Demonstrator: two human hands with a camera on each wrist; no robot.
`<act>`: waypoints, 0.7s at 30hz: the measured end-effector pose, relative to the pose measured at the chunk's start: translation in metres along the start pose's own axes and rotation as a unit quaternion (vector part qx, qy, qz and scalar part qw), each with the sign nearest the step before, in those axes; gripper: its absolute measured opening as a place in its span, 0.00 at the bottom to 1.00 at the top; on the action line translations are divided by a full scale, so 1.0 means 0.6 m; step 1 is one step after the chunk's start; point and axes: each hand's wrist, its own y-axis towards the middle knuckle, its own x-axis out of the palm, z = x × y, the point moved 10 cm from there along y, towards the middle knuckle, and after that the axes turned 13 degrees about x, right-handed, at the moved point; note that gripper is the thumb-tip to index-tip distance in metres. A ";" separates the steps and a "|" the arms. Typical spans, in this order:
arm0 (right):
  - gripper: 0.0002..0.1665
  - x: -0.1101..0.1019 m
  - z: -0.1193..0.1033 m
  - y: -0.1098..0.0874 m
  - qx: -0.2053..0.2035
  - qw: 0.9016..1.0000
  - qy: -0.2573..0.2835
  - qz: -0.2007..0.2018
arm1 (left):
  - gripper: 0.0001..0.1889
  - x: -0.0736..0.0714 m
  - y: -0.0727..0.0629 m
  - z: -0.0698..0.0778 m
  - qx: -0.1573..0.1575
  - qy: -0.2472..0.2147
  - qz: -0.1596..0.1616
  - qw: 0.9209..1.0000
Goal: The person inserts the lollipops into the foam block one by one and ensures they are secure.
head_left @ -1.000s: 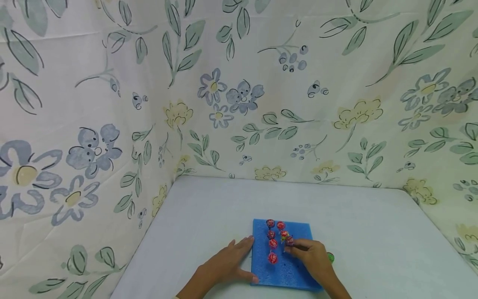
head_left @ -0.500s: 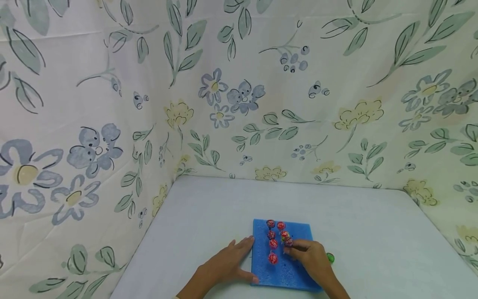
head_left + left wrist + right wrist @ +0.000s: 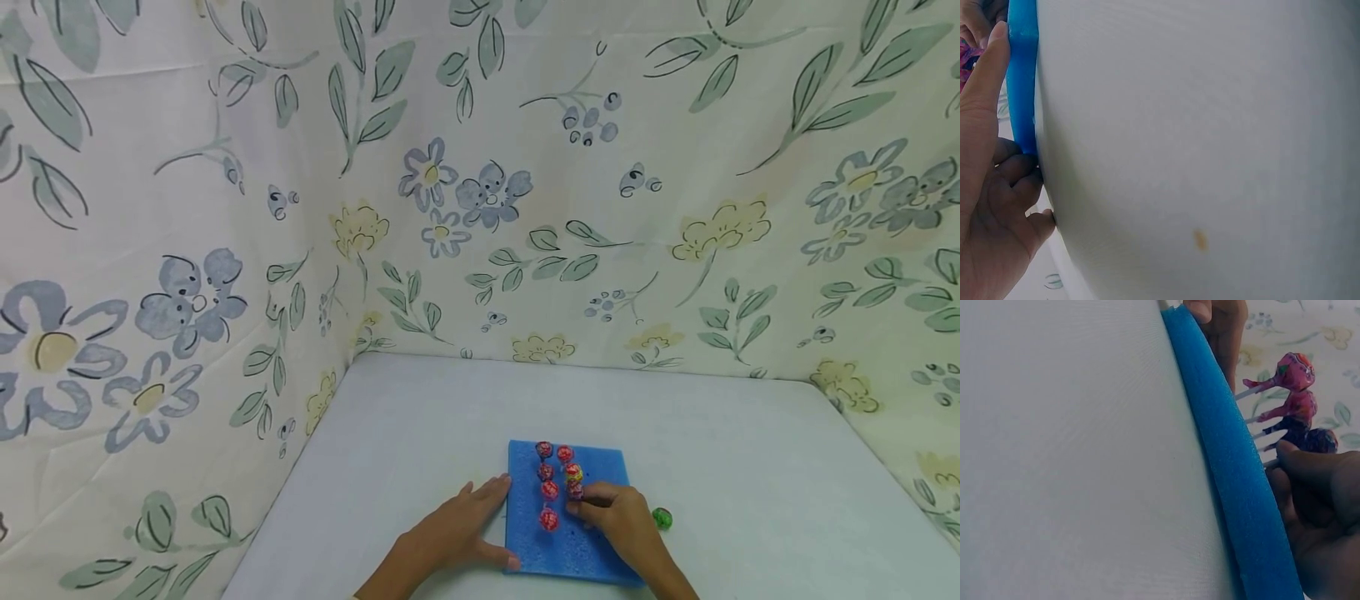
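Note:
A blue foam board [image 3: 540, 554] lies on the white table, with several wrapped lollipops standing in it by their sticks. My right hand [image 3: 622, 521] pinches the stick of a dark purple-red lollipop [image 3: 575, 491] just above the board, right behind a red-and-yellow one [image 3: 573, 472]. In the right wrist view its thumb and finger meet on the stick close to the foam; whether the tip is in the foam is hidden. My left hand [image 3: 457, 525] rests along the board's left edge, fingers extended and thumb at the near corner. A left column of lollipops [image 3: 549, 490] stands between both hands.
A green-wrapped lollipop [image 3: 662, 518] lies on the table [image 3: 765, 467] to the right of the board, partly behind my right wrist. Floral cloth [image 3: 555, 283] hangs around the table's back and sides.
My right hand has shifted slightly left and toward me with the purple-red lollipop, which now stands more upright. More of the green lollipop shows. The left hand has stayed still.

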 end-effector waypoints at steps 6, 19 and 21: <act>0.11 -0.002 -0.002 -0.001 -0.005 1.000 -0.018 -0.006 | 0.59 0.002 0.002 0.000 0.003 0.002 0.000 1.000; 0.21 -0.022 0.014 -0.004 0.011 1.000 -0.001 0.008 | 0.59 0.000 0.000 0.002 -0.011 0.003 -0.001 1.000; 0.21 -0.026 0.016 -0.005 0.015 1.000 0.017 0.004 | 0.59 0.000 0.001 0.002 -0.009 0.005 0.000 1.000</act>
